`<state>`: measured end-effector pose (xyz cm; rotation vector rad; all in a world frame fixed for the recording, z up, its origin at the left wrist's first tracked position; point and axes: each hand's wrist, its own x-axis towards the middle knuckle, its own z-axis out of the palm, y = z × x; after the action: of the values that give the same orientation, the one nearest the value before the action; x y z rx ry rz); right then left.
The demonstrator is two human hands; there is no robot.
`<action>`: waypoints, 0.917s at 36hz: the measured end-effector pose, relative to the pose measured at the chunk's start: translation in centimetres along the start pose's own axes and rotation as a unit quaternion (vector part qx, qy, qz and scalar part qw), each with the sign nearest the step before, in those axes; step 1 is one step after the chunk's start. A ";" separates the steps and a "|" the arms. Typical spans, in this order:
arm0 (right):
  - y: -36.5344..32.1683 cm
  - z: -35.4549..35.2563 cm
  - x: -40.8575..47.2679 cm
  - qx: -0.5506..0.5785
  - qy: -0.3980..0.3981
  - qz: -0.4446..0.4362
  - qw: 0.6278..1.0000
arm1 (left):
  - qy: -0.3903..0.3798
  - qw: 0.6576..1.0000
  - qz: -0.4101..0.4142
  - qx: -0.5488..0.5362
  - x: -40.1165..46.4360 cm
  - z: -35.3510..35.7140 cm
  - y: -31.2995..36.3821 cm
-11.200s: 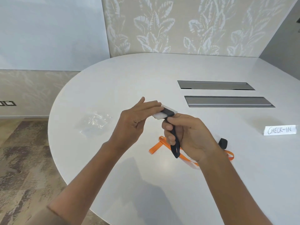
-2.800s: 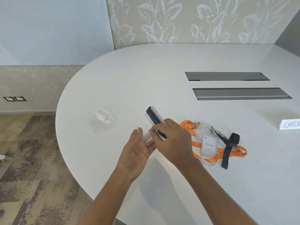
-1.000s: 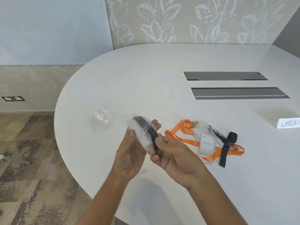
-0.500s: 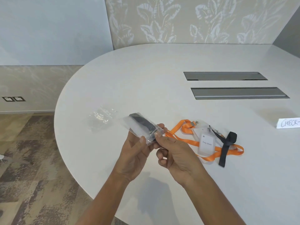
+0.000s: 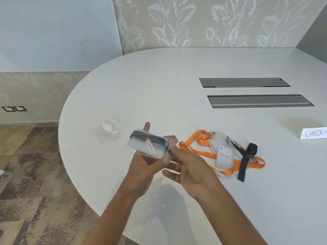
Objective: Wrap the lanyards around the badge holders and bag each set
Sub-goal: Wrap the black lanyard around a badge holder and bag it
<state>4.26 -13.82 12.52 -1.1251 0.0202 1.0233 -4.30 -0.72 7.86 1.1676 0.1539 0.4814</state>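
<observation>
Holding clear bag (image 5: pixel 146 150) containing black-lanyard-wrapped badge holder (image 5: pixel 150 138), both hands.

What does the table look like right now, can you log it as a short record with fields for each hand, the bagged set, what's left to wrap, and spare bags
left hand: holds the clear bag from below, thumb on its front
right hand: pinches the bag's open end
bagged set: badge holder wrapped in a black lanyard, inside the bag
left to wrap: orange lanyard and loose black lanyard with name badge, on the table
spare bags: crumpled clear plastic left of the hands
sign: CHECK- card, far right
</observation>
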 end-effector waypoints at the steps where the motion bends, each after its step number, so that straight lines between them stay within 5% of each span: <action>1: 0.0 0.0 0.0 0.011 -0.007 -0.001 1.000 | 0.007 1.000 0.004 0.013 0.0 -0.2 -0.2; 6: 0.2 -0.1 0.5 0.070 -0.051 0.011 0.996 | 0.014 0.997 0.026 0.065 0.0 -0.1 -0.1; 11: 0.1 0.0 0.8 -0.009 -0.091 -0.051 0.994 | -0.024 0.995 -0.046 0.083 -0.1 -0.2 -0.6; 16: 0.0 -0.7 2.2 0.002 -0.008 -0.063 0.998 | -0.031 0.998 -0.010 0.048 -0.2 -0.6 -0.6; 25: -2.5 -1.6 5.0 -0.082 0.011 -0.122 0.989 | 0.024 0.991 -0.079 -0.103 0.0 -3.2 0.4; 33: -5.2 -1.2 5.7 -0.261 -0.042 -0.222 0.939 | 0.083 0.991 -0.066 0.077 1.8 -4.0 1.8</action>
<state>11.64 -11.22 12.95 -1.4768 -0.5811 0.6783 -4.67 3.99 8.15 1.2579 0.4157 0.4551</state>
